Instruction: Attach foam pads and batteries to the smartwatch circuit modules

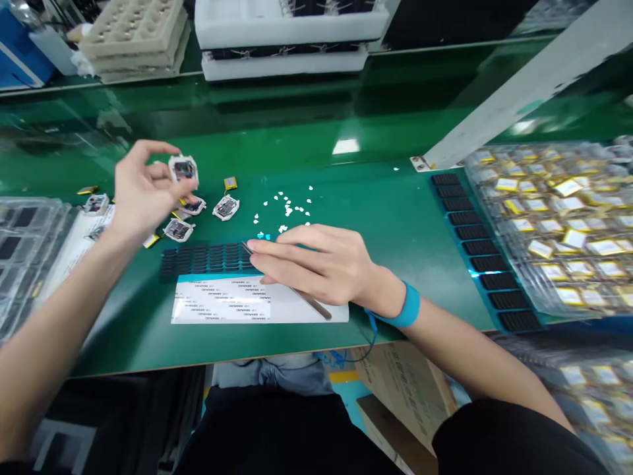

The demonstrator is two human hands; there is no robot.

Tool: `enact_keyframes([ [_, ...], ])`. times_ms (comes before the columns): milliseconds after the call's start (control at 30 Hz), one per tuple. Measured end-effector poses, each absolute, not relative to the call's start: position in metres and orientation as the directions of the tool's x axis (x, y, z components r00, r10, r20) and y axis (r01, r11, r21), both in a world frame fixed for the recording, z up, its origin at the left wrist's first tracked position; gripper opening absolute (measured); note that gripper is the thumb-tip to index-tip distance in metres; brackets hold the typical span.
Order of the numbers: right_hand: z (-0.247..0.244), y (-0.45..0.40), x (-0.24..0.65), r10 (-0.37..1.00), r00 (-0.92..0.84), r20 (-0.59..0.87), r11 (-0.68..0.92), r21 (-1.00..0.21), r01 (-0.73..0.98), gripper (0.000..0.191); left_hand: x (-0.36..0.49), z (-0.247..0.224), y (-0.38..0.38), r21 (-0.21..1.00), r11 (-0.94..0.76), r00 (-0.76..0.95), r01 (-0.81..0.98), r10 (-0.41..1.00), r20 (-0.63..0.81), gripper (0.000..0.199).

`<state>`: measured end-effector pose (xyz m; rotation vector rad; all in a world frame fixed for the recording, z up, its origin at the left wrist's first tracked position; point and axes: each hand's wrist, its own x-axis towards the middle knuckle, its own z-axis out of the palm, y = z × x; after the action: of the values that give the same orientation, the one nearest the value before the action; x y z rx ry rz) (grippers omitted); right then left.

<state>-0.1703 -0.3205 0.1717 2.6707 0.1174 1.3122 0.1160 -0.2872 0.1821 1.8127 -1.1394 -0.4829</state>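
My left hand (148, 188) holds up a small white-framed circuit module (183, 170) between thumb and fingers, above the green table. Metal tweezers (314, 305) are in my right hand (316, 264), their tips near a sheet of black adhesive strips (212, 257). Below that sheet lies white printed backing paper (222, 300). More modules lie under and beside my left hand, one (179, 229) below it and another (226, 207) with a yellow-edged battery (230, 183) to the right. Small white bits (288, 210) are scattered beyond my right hand.
Clear trays (30, 257) stand at the left. A blue-backed row of black strips (482, 247) lies at the right, beside a tray of batteries (568, 224). White foam trays (287, 63) and a slanted white post (519, 82) are behind.
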Motion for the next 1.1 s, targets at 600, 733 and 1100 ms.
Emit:
enact_keyframes([
  [600,0.173,-0.316,-0.169,0.162,0.655,0.738,-0.977,0.212,0.002,0.017,0.102,0.152,-0.27,0.29,0.098,-0.021,-0.952,-0.966,0.257,0.031],
  [733,0.174,-0.316,-0.17,0.159,0.663,0.731,-0.978,0.207,0.006,0.016,0.104,0.153,-0.275,0.34,0.106,-0.013,-0.934,-0.964,0.266,0.026],
  [1100,0.172,-0.315,-0.169,0.154,0.67,0.727,-0.976,0.217,-0.012,0.014,0.082,0.145,-0.291,0.48,0.124,0.028,-0.868,-0.954,0.298,0.03],
])
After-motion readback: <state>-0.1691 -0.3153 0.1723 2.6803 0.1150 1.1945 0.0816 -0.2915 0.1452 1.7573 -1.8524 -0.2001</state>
